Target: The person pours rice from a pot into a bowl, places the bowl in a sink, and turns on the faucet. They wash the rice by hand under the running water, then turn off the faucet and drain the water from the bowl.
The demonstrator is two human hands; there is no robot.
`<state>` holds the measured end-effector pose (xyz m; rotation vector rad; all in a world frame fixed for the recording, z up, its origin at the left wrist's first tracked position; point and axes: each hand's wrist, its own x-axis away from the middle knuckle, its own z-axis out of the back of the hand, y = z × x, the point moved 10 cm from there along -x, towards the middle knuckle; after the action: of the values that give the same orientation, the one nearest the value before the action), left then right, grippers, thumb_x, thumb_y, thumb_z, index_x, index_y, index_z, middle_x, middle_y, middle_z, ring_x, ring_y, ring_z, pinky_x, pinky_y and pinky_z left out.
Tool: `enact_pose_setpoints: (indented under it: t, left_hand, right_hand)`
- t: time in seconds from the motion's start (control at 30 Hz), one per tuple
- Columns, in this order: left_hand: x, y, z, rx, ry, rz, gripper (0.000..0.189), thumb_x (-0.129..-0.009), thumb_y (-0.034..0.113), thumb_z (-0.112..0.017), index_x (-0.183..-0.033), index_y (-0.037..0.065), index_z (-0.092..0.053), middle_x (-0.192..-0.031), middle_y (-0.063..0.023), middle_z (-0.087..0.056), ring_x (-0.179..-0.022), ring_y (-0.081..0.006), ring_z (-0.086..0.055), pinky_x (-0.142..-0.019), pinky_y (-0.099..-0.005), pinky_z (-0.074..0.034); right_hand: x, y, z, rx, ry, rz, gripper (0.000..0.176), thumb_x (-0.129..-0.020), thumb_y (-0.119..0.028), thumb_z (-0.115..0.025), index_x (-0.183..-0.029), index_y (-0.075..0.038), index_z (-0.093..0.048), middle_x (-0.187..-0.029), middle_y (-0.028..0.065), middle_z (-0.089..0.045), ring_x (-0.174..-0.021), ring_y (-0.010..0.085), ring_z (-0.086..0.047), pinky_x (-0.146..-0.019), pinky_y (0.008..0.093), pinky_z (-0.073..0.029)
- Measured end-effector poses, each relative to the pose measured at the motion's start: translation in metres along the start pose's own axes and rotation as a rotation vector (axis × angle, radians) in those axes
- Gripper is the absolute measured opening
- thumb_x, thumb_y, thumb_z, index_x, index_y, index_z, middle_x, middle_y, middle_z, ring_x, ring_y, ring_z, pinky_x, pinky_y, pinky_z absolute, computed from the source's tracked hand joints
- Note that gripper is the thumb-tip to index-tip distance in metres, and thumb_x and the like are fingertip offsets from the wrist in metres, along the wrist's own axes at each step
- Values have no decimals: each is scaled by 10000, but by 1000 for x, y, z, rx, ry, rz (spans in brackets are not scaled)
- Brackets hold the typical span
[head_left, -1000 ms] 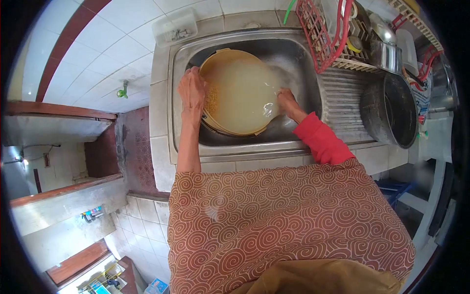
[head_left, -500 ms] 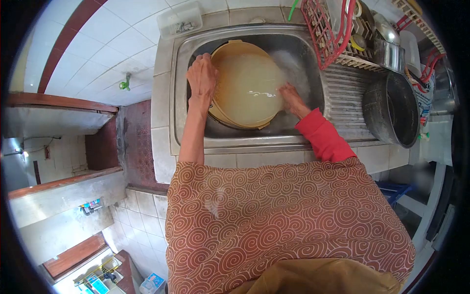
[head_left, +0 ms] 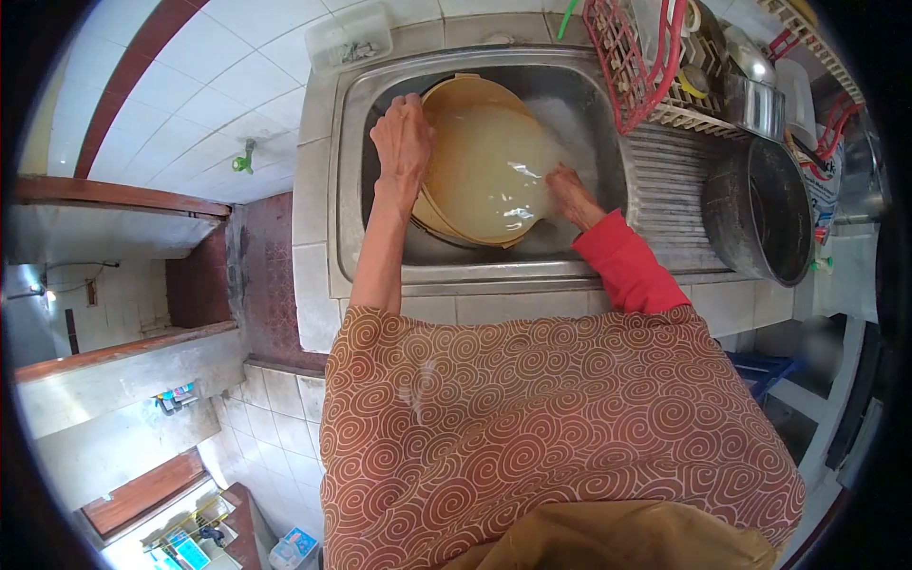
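Observation:
A round yellowish pot with small tab handles sits tilted to the right in the metal sink. Cloudy whitish water lies inside it and runs over its right edge into the sink. My left hand is closed around the pot's raised left rim. On the low right side, my right hand has its fingers curled at the rim, where the water spills past them. Its fingertips are partly hidden, and the pot's bottom is out of sight under the cloudy water.
Right of the sink, a ridged drainboard holds a large dark pot lying on its side. Behind it stand a red and cream dish rack and a steel pot. A clear plastic tub sits at the back left corner.
The pot's left side has been lifted and shifted slightly right, with my left hand moving along. The water has drawn further toward the right edge. My right hand has barely moved.

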<state>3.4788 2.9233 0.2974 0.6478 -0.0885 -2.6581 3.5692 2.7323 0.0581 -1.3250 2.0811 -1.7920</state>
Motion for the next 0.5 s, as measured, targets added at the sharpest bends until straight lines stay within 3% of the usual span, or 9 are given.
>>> enact_pose_setpoints:
  t: [0.13,0.23,0.5]
  left_hand:
    - [-3,1,-3,-24,-20,28,162,-623,51,-574,-760,5,-501,-777,-162,-544,-665,-350,-568,-539,-426,-462]
    - [-3,-1,-4,-18,-2,20,153,-625,51,-571,-755,7,-503,-771,-161,-543,-650,-347,-567,-527,-428,-458]
    - [-2,1,1,43,4,50,113,-652,64,-550,-740,6,-507,-761,-169,-519,-669,-354,-560,-543,-431,-453]
  right_hand:
    - [1,-1,0,-26,-14,57,420,-763,-3,-362,-1182,-26,-392,-1079,114,-497,-974,215,-502,-777,341,-468]
    - [31,-28,-19,-4,95,-49,358,-780,-22,-357,-1128,-14,-444,-1023,100,-535,-890,205,-544,-708,331,-481]
    - [17,-16,0,83,151,-74,352,-777,-40,-351,-1114,-14,-450,-1023,112,-527,-877,212,-560,-667,373,-506]
